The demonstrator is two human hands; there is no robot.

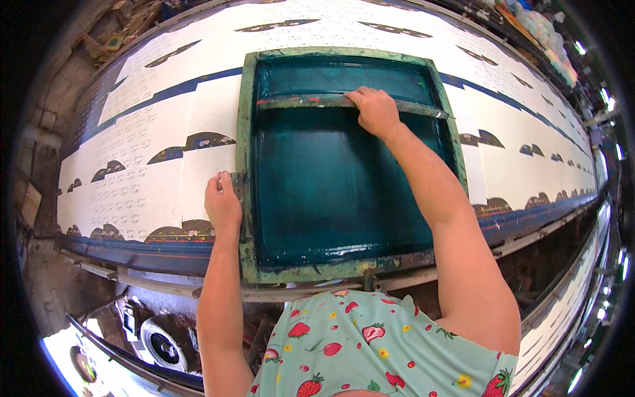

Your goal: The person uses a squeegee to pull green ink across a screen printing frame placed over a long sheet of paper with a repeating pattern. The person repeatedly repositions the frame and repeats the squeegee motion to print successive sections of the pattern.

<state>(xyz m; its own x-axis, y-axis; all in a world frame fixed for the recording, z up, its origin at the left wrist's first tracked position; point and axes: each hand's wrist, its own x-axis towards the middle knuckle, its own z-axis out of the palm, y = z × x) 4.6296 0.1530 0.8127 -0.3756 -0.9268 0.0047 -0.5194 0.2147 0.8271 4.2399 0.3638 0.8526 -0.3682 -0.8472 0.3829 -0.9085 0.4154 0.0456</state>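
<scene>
A screen printing frame [246,132] with green-stained wooden sides lies flat on white sheets in front of me. Dark teal ink coats the mesh inside it. Across the far part of the mesh runs a long squeegee [297,102], nearly parallel to the frame's far side. My right hand [376,114] is closed over the squeegee's top bar, right of its middle. At the frame's left side, my left hand [223,202] has its fingers curled closed by a small dark tab on the frame; the contact itself is partly hidden.
White sheets [132,145] printed with dark curved shapes cover the long table on both sides of the frame. A rail [410,278] runs along the table's near edge, close to my body. Below left, a tyre-like wheel [163,344] stands near the floor.
</scene>
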